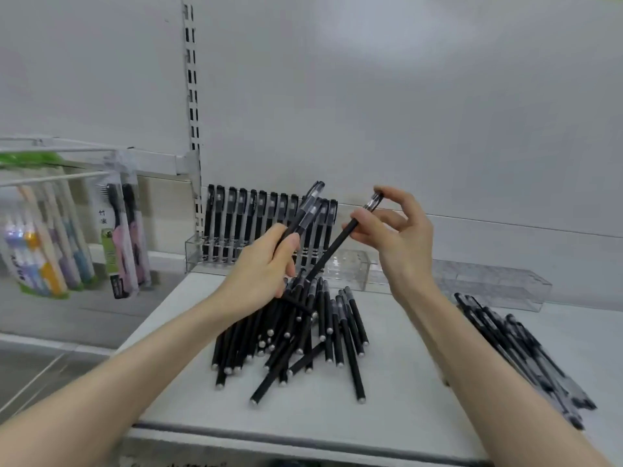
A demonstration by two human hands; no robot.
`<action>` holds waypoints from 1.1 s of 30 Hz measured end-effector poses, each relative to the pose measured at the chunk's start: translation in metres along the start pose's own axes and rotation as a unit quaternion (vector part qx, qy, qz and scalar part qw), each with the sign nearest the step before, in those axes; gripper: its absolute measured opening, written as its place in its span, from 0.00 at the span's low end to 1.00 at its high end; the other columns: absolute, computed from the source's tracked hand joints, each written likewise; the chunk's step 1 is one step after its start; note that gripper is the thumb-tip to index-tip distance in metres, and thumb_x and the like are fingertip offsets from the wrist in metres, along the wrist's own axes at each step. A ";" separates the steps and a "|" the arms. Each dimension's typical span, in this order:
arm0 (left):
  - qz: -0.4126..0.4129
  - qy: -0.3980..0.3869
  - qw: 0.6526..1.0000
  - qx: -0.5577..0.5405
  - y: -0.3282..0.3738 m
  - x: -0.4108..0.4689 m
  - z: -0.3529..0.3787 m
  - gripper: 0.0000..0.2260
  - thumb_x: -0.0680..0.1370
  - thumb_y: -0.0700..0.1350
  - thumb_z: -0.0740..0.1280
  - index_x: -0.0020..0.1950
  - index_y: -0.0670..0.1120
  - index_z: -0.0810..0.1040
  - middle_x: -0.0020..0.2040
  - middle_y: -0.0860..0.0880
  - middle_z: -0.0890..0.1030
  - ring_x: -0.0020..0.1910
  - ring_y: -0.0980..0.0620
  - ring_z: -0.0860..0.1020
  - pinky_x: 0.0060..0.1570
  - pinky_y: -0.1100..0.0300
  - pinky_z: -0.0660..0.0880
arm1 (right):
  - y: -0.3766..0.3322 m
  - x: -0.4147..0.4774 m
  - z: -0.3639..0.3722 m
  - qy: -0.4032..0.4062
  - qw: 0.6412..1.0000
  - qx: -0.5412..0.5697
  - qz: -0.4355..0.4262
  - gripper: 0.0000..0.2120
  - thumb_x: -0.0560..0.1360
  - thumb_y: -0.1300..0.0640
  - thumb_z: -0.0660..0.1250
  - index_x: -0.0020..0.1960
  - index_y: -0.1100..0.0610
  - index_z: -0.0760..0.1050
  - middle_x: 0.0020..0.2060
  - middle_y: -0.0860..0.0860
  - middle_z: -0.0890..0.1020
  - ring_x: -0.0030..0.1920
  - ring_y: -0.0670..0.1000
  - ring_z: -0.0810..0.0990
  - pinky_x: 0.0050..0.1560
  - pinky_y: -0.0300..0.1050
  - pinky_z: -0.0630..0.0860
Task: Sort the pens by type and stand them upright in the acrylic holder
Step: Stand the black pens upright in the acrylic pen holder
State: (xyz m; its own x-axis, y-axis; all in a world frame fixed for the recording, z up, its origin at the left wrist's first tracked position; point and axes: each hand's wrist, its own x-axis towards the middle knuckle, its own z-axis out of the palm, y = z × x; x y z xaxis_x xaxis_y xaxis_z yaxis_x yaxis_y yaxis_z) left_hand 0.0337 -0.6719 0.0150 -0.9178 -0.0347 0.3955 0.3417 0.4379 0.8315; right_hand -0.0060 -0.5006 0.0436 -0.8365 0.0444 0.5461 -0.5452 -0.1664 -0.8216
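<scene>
On a white shelf (387, 392), an acrylic holder (194, 252) stands against the back wall, with two more clear holders (350, 264) to its right. About a dozen standing pens (242, 224) fill it, some hidden. In front of it lies a loose pile (303, 335), too tangled to count; bare shelf separates this from the front edge and from a second heap (519, 348) to the right. Above the pile, the left hand (266, 267) grips two pens (305, 214), caps up. The right hand (401, 237) pinches one slanted pen (332, 249) between thumb and forefinger, its other fingers loosely spread.
</scene>
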 end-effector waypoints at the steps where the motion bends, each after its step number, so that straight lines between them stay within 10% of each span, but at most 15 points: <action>1: 0.006 -0.001 1.000 0.007 -0.006 0.009 -0.006 0.12 0.82 0.49 0.54 0.50 0.42 0.72 0.32 0.49 0.72 0.23 0.56 0.68 0.25 0.64 0.65 | 0.003 0.008 0.000 0.012 1.000 -0.018 -0.019 0.15 0.73 0.66 0.70 0.58 0.55 0.74 0.38 0.61 0.83 0.40 0.56 0.85 0.43 0.44 0.82; 10: 0.009 -0.096 0.993 -0.067 -0.032 0.058 -0.007 0.10 0.82 0.47 0.58 0.48 0.43 0.73 0.28 0.50 0.69 0.25 0.52 0.64 0.26 0.59 0.64 | 0.032 0.057 0.004 0.064 0.980 -0.158 -0.102 0.16 0.73 0.65 0.70 0.56 0.51 0.72 0.41 0.57 0.79 0.40 0.57 0.84 0.47 0.53 0.82; 27: 0.077 0.036 0.995 -0.059 -0.056 0.048 -0.005 0.12 0.81 0.48 0.56 0.48 0.42 0.75 0.29 0.50 0.67 0.28 0.54 0.64 0.31 0.58 0.63 | 0.049 0.073 0.008 0.013 0.953 -0.255 -0.163 0.16 0.72 0.64 0.72 0.54 0.49 0.73 0.37 0.43 0.76 0.39 0.49 0.77 0.43 0.57 0.81; 33: 0.102 0.020 0.994 -0.040 -0.055 0.042 -0.003 0.11 0.81 0.48 0.57 0.48 0.43 0.75 0.28 0.53 0.66 0.28 0.52 0.64 0.29 0.57 0.62 | 0.057 0.069 0.003 -0.008 0.939 -0.315 -0.141 0.15 0.71 0.61 0.74 0.53 0.49 0.72 0.36 0.45 0.78 0.36 0.42 0.78 0.42 0.38 0.77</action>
State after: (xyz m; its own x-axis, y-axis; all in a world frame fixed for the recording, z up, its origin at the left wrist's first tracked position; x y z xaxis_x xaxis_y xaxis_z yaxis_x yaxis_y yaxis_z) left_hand -0.0233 -0.7004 -0.0133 -0.8193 0.0111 0.5733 0.5368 0.3663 0.7600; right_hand -0.0948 -0.5100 0.0347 -0.6568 -0.0167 0.7539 -0.6724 0.4656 -0.5754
